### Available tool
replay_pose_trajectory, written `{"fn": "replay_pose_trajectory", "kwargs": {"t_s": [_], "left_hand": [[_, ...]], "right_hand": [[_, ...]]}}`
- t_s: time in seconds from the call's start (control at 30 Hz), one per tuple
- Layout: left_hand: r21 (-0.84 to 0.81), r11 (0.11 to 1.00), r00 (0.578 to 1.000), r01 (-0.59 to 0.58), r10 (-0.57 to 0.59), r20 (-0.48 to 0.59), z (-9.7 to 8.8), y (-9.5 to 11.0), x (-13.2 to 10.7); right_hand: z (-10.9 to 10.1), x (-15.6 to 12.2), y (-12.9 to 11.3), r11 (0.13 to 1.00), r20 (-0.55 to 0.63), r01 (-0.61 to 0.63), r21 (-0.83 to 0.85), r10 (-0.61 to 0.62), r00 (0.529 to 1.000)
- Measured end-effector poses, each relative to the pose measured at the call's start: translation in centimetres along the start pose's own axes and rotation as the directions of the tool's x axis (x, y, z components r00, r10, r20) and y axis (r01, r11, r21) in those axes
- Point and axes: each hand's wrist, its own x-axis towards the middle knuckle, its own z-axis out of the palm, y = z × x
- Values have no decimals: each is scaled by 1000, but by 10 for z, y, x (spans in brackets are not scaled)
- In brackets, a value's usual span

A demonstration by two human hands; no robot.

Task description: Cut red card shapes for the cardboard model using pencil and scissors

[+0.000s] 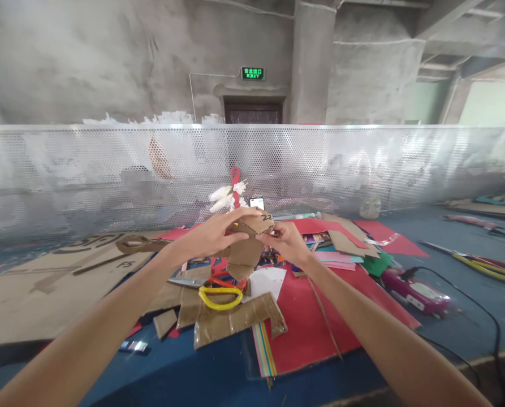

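Both hands are raised over the table and closed on a piece of brown cardboard (240,257) that carries the digits 22 near its top. My left hand (214,233) grips its left and upper side, the thumb across the front. On the right edge, my right hand (291,243) pinches the cardboard between thumb and fingertips. Just below lie scissors with yellow and red handles (220,299) on cardboard scraps. A strip of cut cardboard (235,322) lies in front of them. Behind the held piece stand white flower-like pieces with a red loop (235,178).
A big cardboard sheet (52,282) covers the left side. Red paper (311,333) lies at right, near a purple corded device (417,291) and yellow-handled pliers or shears (485,265). A perforated metal screen (184,169) bounds the back. A phone (257,203) stands there.
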Motion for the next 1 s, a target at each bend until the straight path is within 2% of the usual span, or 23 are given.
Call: {"fn": "replay_pose_trajectory", "kwargs": {"t_s": [0.1,0.37,0.53,0.63,0.73,0.83,0.93,1.0], "left_hand": [[21,999,999,37,-37,10,-1,4,0],[-45,995,996,93,-93,8,-2,16,1],[-184,975,992,127,-127,12,-3,20,4],[-299,934,977,197,-211,-16,-6,12,2],[-500,804,923,321,-383,-23,-13,-5,-3],[-687,623,824,374,-564,-63,-20,-22,-9],[-796,472,731,379,-680,-56,-23,-39,-15],[-850,380,706,365,-708,-13,-22,-52,-19]], "right_hand": [[-1,0,1,999,20,-5,38,5,1000],[-2,1,7,993,56,-12,113,6,998],[1,1,2,983,88,-86,163,72,994],[4,1,-1,974,86,-108,201,92,992],[4,2,1,962,74,-149,227,135,988],[1,2,7,959,40,-194,208,190,981],[-1,0,9,979,63,-150,135,143,988],[0,-2,7,993,138,-93,77,82,987]]}}
